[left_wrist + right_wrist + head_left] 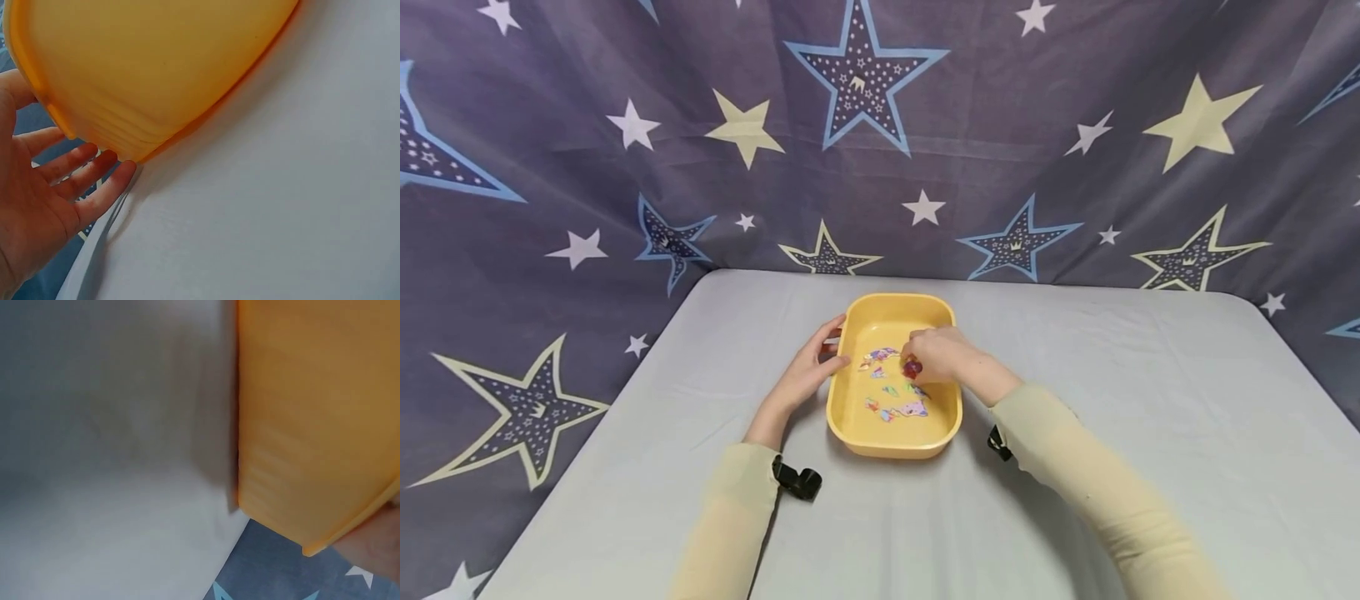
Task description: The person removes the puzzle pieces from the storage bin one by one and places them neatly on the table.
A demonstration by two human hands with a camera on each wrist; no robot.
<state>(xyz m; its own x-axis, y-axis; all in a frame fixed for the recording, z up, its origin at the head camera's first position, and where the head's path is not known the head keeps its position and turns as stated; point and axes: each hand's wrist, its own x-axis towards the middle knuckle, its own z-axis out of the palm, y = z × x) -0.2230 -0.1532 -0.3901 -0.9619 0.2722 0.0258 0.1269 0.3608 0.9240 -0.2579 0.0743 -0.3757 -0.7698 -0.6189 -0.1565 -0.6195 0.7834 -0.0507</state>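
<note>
A yellow plastic tray point(895, 450) with rounded corners rests on the grey-covered table. My left hand point(808, 367) touches its left side, fingers fairly straight and spread; in the left wrist view the fingertips lie along the outer wall. Reaching over the right rim, my right hand point(936, 354) pinches a small shiny red and purple piece point(912, 367) inside the tray. Several small, flat, colourful cut-out pieces point(913, 408) lie on the tray's floor. In the right wrist view the tray's wall point(312, 425) hides most of the right hand point(375, 544).
The table point(1112, 400) has a light grey cloth over it. A dark curtain point(970, 167) printed with stars hangs behind and to the left. Both wrists wear small black cameras, the left camera point(797, 481) standing close to the tray's near left corner.
</note>
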